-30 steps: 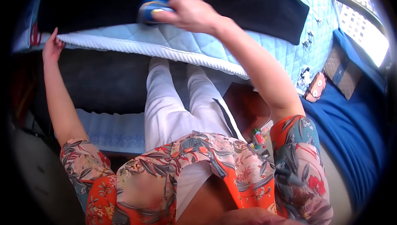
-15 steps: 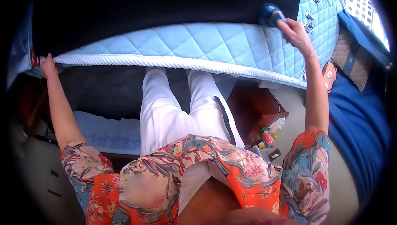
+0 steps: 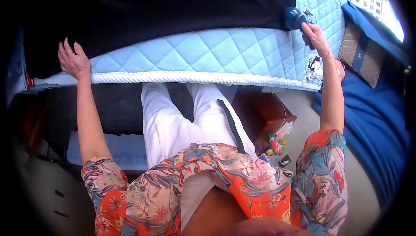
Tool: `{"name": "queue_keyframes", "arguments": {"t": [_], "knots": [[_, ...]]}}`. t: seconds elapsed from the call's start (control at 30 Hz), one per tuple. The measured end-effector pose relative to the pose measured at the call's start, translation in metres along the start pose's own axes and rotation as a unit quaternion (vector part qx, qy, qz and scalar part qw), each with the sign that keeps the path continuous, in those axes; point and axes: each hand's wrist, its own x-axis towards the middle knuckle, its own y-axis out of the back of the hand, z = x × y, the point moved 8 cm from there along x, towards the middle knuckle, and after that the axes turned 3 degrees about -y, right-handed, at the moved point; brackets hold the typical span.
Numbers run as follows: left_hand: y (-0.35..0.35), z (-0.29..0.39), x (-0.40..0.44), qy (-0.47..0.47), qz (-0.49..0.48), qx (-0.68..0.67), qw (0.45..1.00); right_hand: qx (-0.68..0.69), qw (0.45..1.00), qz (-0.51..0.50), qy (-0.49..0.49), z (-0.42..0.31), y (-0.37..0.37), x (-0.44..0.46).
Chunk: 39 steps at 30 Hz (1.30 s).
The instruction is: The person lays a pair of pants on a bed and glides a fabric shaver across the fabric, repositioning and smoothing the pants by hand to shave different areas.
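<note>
A blue quilted pad (image 3: 186, 54) lies under the black cloth (image 3: 182, 8). The left hand (image 3: 74, 60) is spread over the cloth's left end. At its near right corner, the right hand (image 3: 317, 40) grips a round-headed blue tool (image 3: 294, 18), seemingly for stroking; another stroke calls for flat cloth.

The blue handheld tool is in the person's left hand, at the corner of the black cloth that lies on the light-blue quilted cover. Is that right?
Not quite: the head view shows the blue handheld tool in the right hand, at the corner of the black cloth that lies on the light-blue quilted cover.
</note>
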Motion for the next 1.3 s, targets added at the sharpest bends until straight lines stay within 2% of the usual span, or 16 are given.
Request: {"name": "queue_keyframes", "arguments": {"t": [0.07,0.27,0.43,0.53,0.6,0.67,0.73,0.8,0.87,0.93,1.03,1.13,1.2,1.23,1.3], "knots": [[-0.001,0.0,-0.001,0.0,-0.002,0.009,1.0,0.066,0.996,0.033,-0.05,0.01,0.011,0.004],[-0.002,0.0,-0.001,-0.003,-0.006,0.028,1.0,0.152,0.987,0.059,0.008,-0.031,-0.003,0.029],[0.002,0.004,-0.002,-0.001,0.006,0.021,1.0,0.053,0.998,0.026,-0.033,-0.003,-0.021,-0.007],[0.003,0.003,-0.003,0.006,0.013,0.014,1.0,0.097,0.994,0.037,-0.039,-0.021,-0.023,-0.001],[0.002,0.004,-0.002,0.011,0.013,0.013,1.0,0.113,0.993,0.04,0.0,-0.052,-0.028,0.02],[0.003,0.004,-0.003,0.016,0.008,0.013,1.0,0.059,0.996,-0.003,0.063,-0.117,-0.061,0.026],[0.002,0.004,-0.004,0.018,0.007,0.01,1.0,0.031,0.992,-0.065,0.105,-0.182,-0.116,0.024],[0.002,0.003,-0.004,0.019,0.006,0.004,1.0,-0.078,0.971,-0.117,0.194,-0.258,-0.176,0.017],[0.001,0.003,-0.005,0.018,0.01,-0.001,1.0,-0.117,0.949,-0.118,0.269,-0.324,-0.231,0.007],[0.001,0.004,-0.005,0.021,0.013,-0.017,1.0,-0.115,0.935,-0.143,0.303,-0.359,-0.273,0.009],[0.002,-0.001,-0.005,0.02,0.012,-0.024,0.999,-0.137,0.939,-0.147,0.278,-0.348,-0.258,0.004],[0.004,0.001,-0.006,0.03,0.01,-0.037,0.999,-0.149,0.973,-0.102,0.143,-0.263,-0.177,0.004],[0.005,0.001,-0.005,0.037,0.005,-0.041,0.998,-0.093,0.991,-0.058,0.072,-0.203,-0.127,0.006],[0.006,0.001,-0.005,0.04,0.002,-0.043,0.998,-0.088,0.994,-0.048,0.04,-0.197,-0.119,-0.001],[0.007,0.0,-0.003,0.046,-0.002,-0.049,0.998,-0.097,0.993,-0.044,0.054,-0.197,-0.122,0.001]]}}
